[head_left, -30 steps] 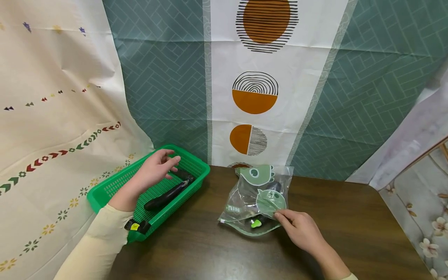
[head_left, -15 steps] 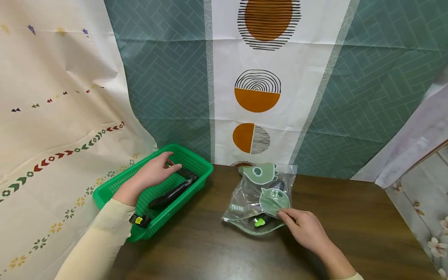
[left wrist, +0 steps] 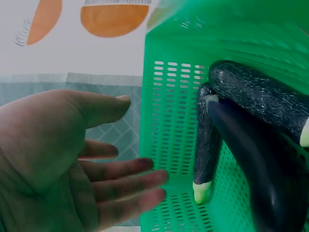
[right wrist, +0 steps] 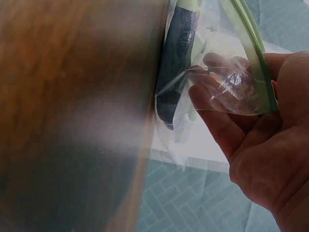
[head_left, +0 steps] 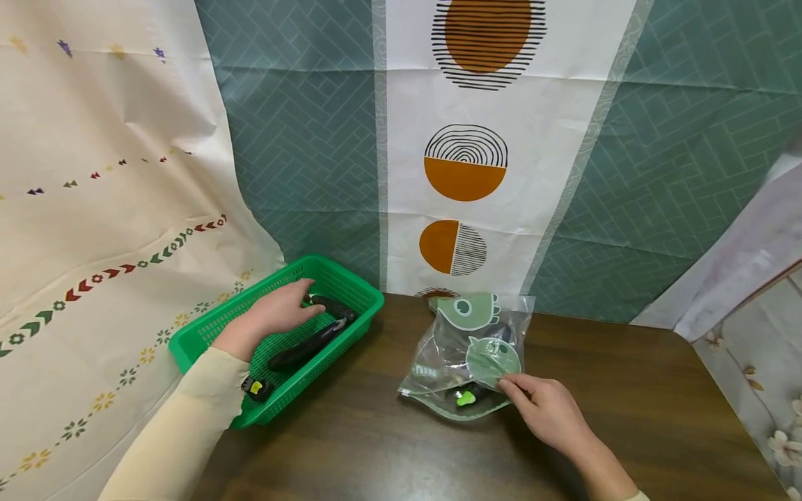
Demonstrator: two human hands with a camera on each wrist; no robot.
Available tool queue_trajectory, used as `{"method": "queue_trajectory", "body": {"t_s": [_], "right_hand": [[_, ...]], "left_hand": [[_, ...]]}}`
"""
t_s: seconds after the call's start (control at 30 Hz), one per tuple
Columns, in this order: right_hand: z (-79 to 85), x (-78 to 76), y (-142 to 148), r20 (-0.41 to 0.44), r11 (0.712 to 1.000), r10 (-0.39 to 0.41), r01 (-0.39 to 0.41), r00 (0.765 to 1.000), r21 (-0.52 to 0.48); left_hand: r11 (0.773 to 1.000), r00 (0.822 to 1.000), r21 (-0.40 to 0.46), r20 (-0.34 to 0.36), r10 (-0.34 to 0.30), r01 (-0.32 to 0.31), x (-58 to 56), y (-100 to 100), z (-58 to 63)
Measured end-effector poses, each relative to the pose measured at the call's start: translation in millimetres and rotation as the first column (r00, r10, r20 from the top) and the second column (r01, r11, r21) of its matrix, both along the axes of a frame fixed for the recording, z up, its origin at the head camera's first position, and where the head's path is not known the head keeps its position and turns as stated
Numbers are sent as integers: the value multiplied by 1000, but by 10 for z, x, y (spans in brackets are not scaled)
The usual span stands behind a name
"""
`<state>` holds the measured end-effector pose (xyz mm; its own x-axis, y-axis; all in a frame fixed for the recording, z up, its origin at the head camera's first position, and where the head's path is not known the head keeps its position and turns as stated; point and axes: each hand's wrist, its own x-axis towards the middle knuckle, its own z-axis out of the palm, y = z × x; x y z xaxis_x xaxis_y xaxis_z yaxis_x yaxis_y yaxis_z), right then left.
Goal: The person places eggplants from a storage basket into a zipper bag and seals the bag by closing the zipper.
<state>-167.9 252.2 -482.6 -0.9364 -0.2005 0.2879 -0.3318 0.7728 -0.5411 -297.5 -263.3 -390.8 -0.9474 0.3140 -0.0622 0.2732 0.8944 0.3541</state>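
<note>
My left hand (head_left: 282, 312) hovers with loosely bent, spread fingers over a green perforated basket (head_left: 335, 271), holding nothing. In the basket lie a smooth dark eggplant (head_left: 305, 348) and two rough-skinned, blackish long vegetables with pale green tips, one thick (left wrist: 260, 99) and one thin (left wrist: 207, 140). The left thumb and fingers are near the tips at the basket's far end. My right hand (head_left: 551, 410) pinches the mouth edge of a clear zip bag (head_left: 432, 355) printed with green cartoon figures. Inside the bag shows a dark long vegetable (right wrist: 176, 63) with a bright green end.
Basket and bag stand on a brown wooden table (head_left: 351, 438), the basket on the left. Patterned cloth (head_left: 301, 153) hangs behind the table, and a cream embroidered cloth (head_left: 125, 209) drapes along the left. A flowered cloth (head_left: 752, 390) borders the right edge.
My left hand has come lower over the far end of the basket. The right hand keeps its pinch on the bag, and the head view has shifted slightly.
</note>
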Motion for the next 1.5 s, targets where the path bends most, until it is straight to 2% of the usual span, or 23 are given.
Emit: {"method": "queue_trajectory", "body": {"t_s": [0.37,0.63,0.77,1.0,1.17,1.3,1.5], "right_hand": [[20,-1,6,11,1000,-6,6,1000,-1],[18,8,23,7,1000,-4,4,1000,9],[5,8,24,2,1000,-4,4,1000,10],[1,8,19,11,1000,-10,10,1000,-1],[3,6,13,18,1000,-6,6,1000,-5],[0,-3,10,13,1000,-3,3,1000,-6],[-12,-10,9,-1,1000,-2,2,1000,5]], "left_hand": [[997,998,-75,54,-34,38,-72,-41,-85],[991,993,-127,113,-26,40,-59,-55,-152],[988,986,-140,165,-37,61,-53,-51,-192],[986,962,-124,262,-80,116,-26,-35,-246],[983,948,-136,311,-74,121,-17,-42,-254],[984,944,-137,324,-65,114,-17,-38,-267],[980,945,-149,320,-75,128,-59,-21,-347]]}}
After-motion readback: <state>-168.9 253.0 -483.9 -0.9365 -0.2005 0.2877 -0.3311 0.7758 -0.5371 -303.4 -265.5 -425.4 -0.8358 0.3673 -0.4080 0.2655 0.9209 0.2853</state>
